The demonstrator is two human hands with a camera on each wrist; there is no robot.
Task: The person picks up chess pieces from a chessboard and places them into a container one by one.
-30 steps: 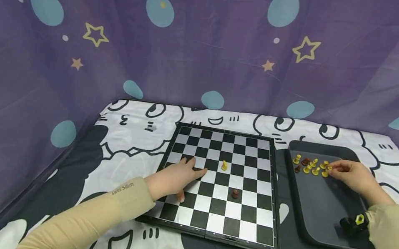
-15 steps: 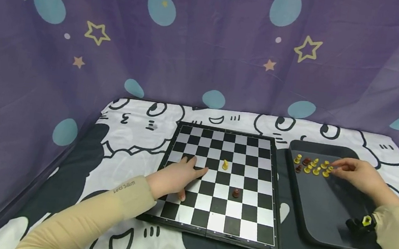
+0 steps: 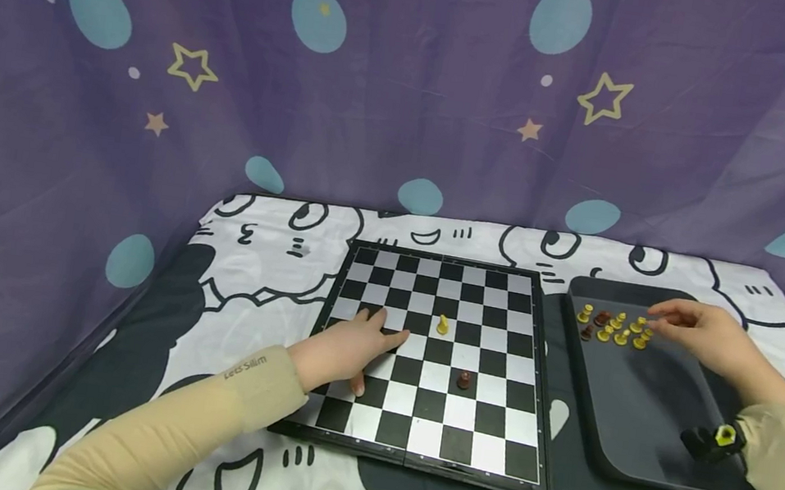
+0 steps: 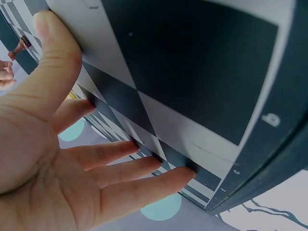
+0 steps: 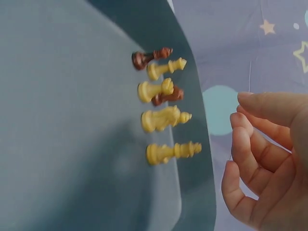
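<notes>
My left hand (image 3: pixel 347 347) rests on the left half of the chessboard (image 3: pixel 445 408), fingers spread and straight. In the left wrist view its fingertips touch the squares. A yellow chess piece (image 3: pixel 443 325) and a dark brown chess piece (image 3: pixel 464 380) stand on the board to its right. My right hand (image 3: pixel 701 335) is over the back right of the grey tray (image 3: pixel 653 412), beside a cluster of yellow chess pieces (image 3: pixel 621 336). Its fingers are loosely bent with nothing between them. In the right wrist view, a yellow piece (image 5: pixel 173 151) stands closest to the hand.
Two brown pieces, one of them a dark brown piece (image 3: pixel 602 317), stand among the yellow ones at the tray's back left. The cloth (image 3: pixel 273 246) under everything is printed with cartoon faces. A purple curtain (image 3: pixel 412 98) hangs behind.
My right hand has drawn away from the yellow pieces at the right end of the cluster and risen a little. The left hand has stayed on the board.
</notes>
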